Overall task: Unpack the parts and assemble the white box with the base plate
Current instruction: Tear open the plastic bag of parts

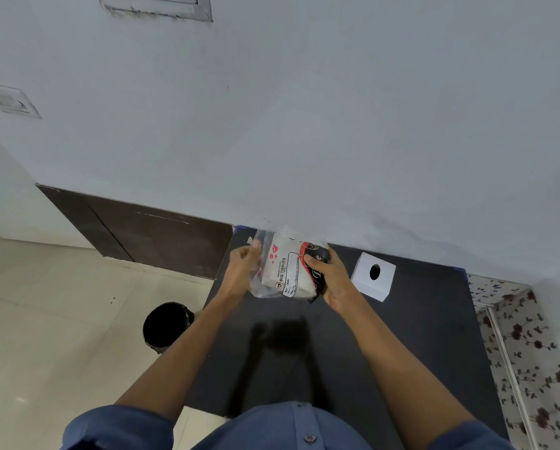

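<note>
While both hands grip crinkly clear tissue pack (286, 269) above matte black table (418, 336), white cube box (373, 276) sits right.

A black bin (167, 328) stands on the tiled floor (61, 303); beside the table, perhaps floral fabric (531, 345).

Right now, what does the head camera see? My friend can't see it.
Both hands, left and right, hold a plastic tissue pack above a black table. A white box with a round hole sits to the right.
</note>
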